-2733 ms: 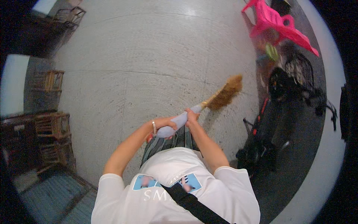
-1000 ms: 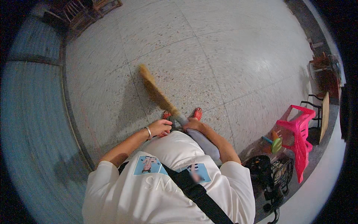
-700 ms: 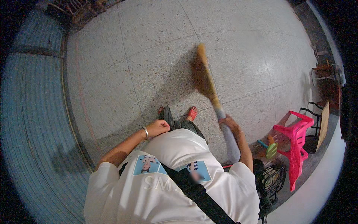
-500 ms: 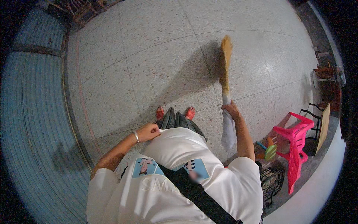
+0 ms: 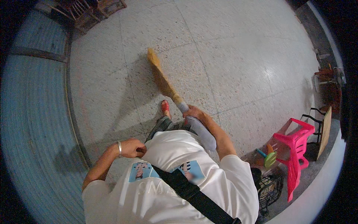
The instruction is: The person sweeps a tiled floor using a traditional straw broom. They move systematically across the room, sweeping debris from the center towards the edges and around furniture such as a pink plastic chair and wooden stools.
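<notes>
My right hand [image 5: 193, 112] is wrapped round the pale grey-white handle of a short straw broom [image 5: 161, 76]. The broom slants across the floor in front of me, its yellow bristle tip pointing far left, and the handle's butt end lies over my right forearm's inner side, close to the shirt. My left hand [image 5: 134, 148] hangs loosely curled beside the left side of my white shirt [image 5: 175, 145], a silver bangle on its wrist. Nothing shows in its fingers. One foot in a red sandal [image 5: 165, 107] stands below the broom.
Speckled floor tiles [image 5: 238, 67] spread ahead. A blue corrugated metal shutter [image 5: 35, 123] runs along the left. At the right stand a pink plastic chair [image 5: 294, 138], a board with black legs [image 5: 324, 132], a black wire basket [image 5: 270, 188] and a green toy-like object [image 5: 270, 158]. Wooden furniture [image 5: 87, 16] is far left.
The broom has swung from the right to the left, with my right hand moving left in front of my body. My left hand has drawn slightly down and left, off the shirt's hem.
</notes>
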The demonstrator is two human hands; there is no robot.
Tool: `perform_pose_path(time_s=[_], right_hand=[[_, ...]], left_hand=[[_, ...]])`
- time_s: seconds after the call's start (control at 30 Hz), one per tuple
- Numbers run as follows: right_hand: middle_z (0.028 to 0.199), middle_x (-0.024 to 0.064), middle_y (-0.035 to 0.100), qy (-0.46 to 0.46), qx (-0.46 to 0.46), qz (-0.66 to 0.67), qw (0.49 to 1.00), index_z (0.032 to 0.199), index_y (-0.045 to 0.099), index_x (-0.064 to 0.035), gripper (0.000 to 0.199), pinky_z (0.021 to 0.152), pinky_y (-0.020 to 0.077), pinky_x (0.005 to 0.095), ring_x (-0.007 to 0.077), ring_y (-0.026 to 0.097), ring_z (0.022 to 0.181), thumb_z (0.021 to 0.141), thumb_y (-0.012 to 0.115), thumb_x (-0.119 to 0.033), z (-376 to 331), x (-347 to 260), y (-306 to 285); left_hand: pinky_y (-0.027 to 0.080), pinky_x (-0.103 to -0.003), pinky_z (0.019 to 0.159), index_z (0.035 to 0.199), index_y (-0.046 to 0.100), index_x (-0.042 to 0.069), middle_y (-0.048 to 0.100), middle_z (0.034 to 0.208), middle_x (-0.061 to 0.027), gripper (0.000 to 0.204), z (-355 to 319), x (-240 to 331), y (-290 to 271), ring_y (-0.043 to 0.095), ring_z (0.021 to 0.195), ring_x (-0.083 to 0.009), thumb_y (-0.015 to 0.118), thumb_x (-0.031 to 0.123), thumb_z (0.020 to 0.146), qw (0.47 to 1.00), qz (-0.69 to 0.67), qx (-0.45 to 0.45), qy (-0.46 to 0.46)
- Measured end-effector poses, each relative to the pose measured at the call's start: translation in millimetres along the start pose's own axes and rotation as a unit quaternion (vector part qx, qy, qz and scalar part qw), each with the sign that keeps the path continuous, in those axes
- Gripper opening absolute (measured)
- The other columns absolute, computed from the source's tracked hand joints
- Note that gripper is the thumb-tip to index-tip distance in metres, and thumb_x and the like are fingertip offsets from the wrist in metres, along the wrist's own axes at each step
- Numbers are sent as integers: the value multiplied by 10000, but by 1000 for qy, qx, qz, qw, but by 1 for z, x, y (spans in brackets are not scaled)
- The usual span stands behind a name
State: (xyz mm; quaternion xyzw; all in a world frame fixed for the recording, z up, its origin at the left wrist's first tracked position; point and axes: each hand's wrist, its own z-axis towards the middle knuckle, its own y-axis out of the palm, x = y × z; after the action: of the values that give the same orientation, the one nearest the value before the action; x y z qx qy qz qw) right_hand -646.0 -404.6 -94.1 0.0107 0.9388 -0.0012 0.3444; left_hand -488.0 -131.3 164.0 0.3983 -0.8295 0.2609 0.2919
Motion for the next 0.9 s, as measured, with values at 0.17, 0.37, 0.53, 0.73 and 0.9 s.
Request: perform_pose_path(time_s=[0.17, 0.37, 0.53, 0.73, 0.9], right_hand=[[929, 52, 598, -50, 1, -115, 992, 891, 607, -101, 187, 890, 351, 364, 230, 530, 944, 748, 552, -209, 2, 33, -38], [795, 112, 591, 54, 171, 88, 980, 943, 529, -18, 378, 570, 486, 393, 214, 583, 631, 653, 671, -214, -24, 11, -120], [652, 87, 544, 1, 253, 181, 950, 948, 466, -17, 374, 451, 460, 362, 216, 539, 504, 645, 653, -133, -7, -68, -118], [703, 79, 542, -20, 174, 194, 965, 1010, 470, -31, 444, 485, 453, 336, 198, 536, 557, 614, 656, -108, 19, -129, -73], [844, 88, 582, -50, 20, 128, 990, 1006, 534, -7, 466, 694, 448, 315, 186, 542, 748, 588, 649, -179, 100, -131, -48]], left_hand=[[450, -300, 614, 797, 587, 13, 612, 725, -72, 119, 8, -40, -30, 571, 668, -159, 627, 99, 725, 992, -103, -67, 38], [445, -289, 602, 761, 568, 14, 584, 685, -34, 159, 6, -74, -87, 538, 647, -126, 676, 104, 686, 977, -142, -119, 110], [443, -293, 585, 748, 574, 15, 589, 663, -48, 181, 7, -98, -106, 544, 618, -138, 696, 115, 660, 982, -112, -131, 74], [457, -314, 605, 838, 587, 36, 609, 771, -56, 262, -17, -72, -169, 565, 657, -174, 724, 141, 641, 982, -94, 96, 134], [475, -350, 722, 914, 599, 77, 599, 918, -75, 250, -39, 19, -218, 586, 825, -240, 680, 229, 733, 832, -34, 252, 492]])
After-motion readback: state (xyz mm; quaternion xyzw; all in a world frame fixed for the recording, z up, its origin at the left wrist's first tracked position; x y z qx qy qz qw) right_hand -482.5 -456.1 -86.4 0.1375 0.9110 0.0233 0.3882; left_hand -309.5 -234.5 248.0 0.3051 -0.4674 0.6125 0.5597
